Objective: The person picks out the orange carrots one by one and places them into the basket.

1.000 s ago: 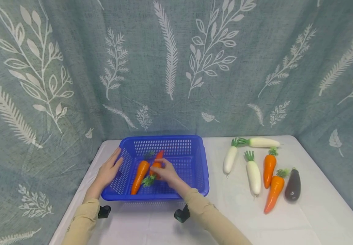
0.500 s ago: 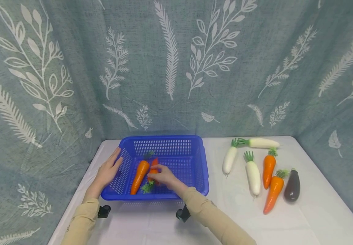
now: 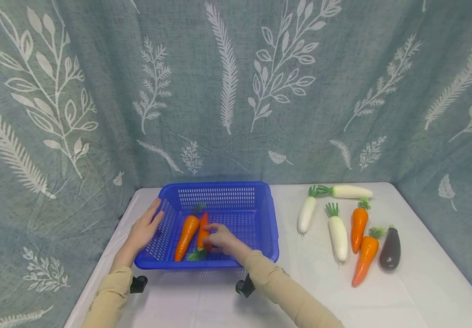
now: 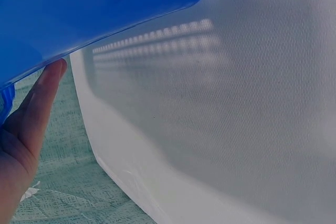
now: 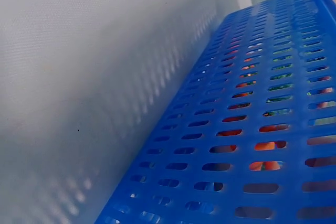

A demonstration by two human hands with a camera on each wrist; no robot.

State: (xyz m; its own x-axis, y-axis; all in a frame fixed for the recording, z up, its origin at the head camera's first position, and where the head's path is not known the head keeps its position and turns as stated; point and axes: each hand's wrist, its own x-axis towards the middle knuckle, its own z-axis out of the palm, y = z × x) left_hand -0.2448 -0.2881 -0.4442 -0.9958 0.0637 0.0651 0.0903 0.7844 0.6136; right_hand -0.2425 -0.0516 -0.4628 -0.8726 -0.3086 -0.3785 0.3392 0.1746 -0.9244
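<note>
A blue plastic basket (image 3: pixel 248 263) stands at the left of the table with two orange carrots in it. The larger carrot (image 3: pixel 187 238) lies slanted at the left, its green tuft toward the back. Beside it, the slimmer carrot (image 3: pixel 203 228) points its tip backward, with its leafy top near the front wall. My right hand (image 3: pixel 225 239) reaches into the basket, slightly blurred, fingertips right at that carrot's right side. My left hand (image 3: pixel 142 231) rests with straight fingers against the basket's left wall; the left wrist view shows its thumb (image 4: pixel 44 100) at the rim.
On the right of the white table (image 3: pixel 301 291) lie several white radishes (image 3: pixel 339 238), two more carrots (image 3: pixel 367 260) and an eggplant (image 3: pixel 390 248). A patterned curtain (image 3: pixel 236 91) hangs behind and along both sides. The basket's slotted wall (image 5: pixel 210 108) fills much of the right wrist view.
The slimmer carrot has shifted left and down, now lying near the larger one. My right hand followed it, then drew slightly to its right side. My left hand stays put.
</note>
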